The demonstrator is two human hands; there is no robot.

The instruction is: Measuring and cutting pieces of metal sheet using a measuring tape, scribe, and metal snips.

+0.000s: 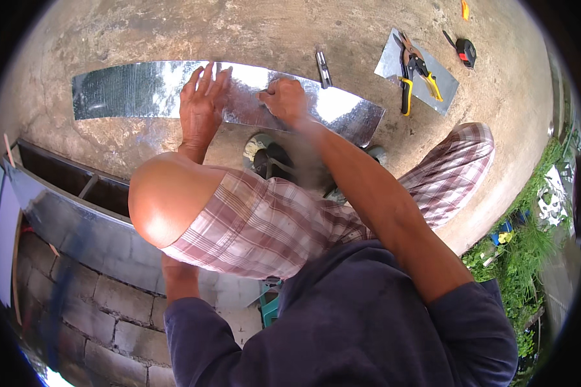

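Observation:
A long strip of shiny sheet metal (135,90) lies flat on the concrete floor in front of my feet. My left hand (202,103) rests on its middle, palm down with the fingers stretched toward the far edge. To the right, my right hand (287,100) is closed just over the strip, thumb and fingers pinched together. Whatever may be between those fingers is too small to make out. A utility knife (323,69) lies at the strip's far edge, right of my right hand.
Yellow-and-black tin snips (407,90) lie on a smaller metal piece (388,59) at the far right. Beyond them are a black tape measure (465,53) and a small orange object (465,9). A long divided box (51,166) stands at left, grass (529,226) at right.

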